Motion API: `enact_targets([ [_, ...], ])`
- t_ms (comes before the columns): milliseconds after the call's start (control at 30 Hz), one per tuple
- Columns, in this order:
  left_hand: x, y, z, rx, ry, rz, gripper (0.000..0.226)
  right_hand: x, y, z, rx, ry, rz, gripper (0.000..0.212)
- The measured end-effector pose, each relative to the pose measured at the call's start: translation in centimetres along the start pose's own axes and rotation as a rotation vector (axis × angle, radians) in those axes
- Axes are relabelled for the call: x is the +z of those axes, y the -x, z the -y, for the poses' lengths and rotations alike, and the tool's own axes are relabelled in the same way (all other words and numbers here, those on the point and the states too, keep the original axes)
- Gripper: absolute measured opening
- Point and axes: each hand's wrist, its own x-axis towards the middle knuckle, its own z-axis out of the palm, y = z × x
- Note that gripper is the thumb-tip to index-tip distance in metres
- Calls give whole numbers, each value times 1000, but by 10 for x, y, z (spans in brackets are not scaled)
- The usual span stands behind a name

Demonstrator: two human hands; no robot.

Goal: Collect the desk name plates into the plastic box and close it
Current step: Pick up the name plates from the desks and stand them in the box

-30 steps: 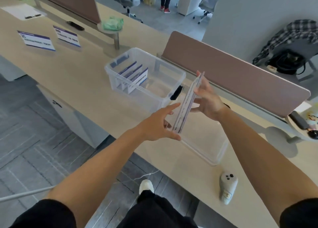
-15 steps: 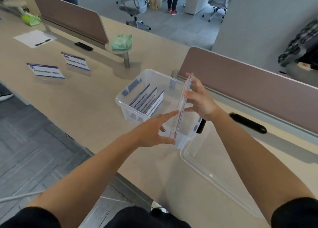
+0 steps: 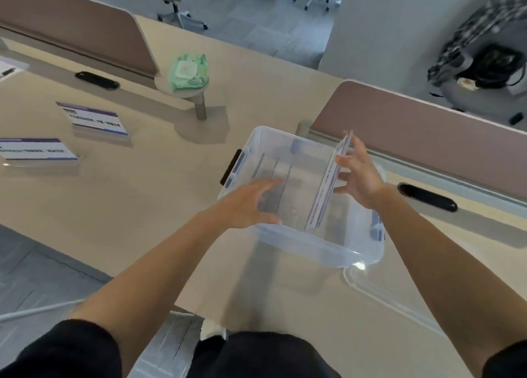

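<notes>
Nearest the camera, two bare forearms reached up from black sleeves over the front edge of the desk (image 3: 137,195). The rim of a clear lid (image 3: 379,292) lay flat on the desk at about five o'clock from the plastic box (image 3: 313,243), just beside its near right corner.

The left hand (image 3: 248,203) hovered over the near left part of the open box, fingers spread and loosely curved, gripping nothing; whether it touched the rim I could not tell. Beyond its fingertips, blurred plates (image 3: 275,178) stood on edge inside the box, their long axes running from six toward twelve o'clock.

The right hand (image 3: 359,175) pinched a name plate (image 3: 328,184) between thumb and fingers, the other fingers fanned out. The plate stood on its long edge inside the right half of the box, its long axis running from about six toward one o'clock, the far end raised above the rim and the near end low by the front wall. Its printed face turned toward nine o'clock.

Farther off, at about ten o'clock from the box and well apart from it, two more name plates sat on the desk, one nearer (image 3: 34,149) and one farther (image 3: 94,118), printed faces toward the camera. Behind them, a green packet (image 3: 188,71) rested on a small round stand (image 3: 199,104).
</notes>
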Motion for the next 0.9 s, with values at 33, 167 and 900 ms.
enact_targets([
  [33, -8, -5, 9, 12, -41, -8, 83, 5, 0, -1, 10, 10, -22, 65],
  [167, -26, -32, 46, 2, -211, -73, 83, 9, -2, -8, 22, -3, -111, 67],
  [900, -11, -75, 77, -334, -558, -185, 85, 7, -101, -129, 275, -24, -98, 78],
])
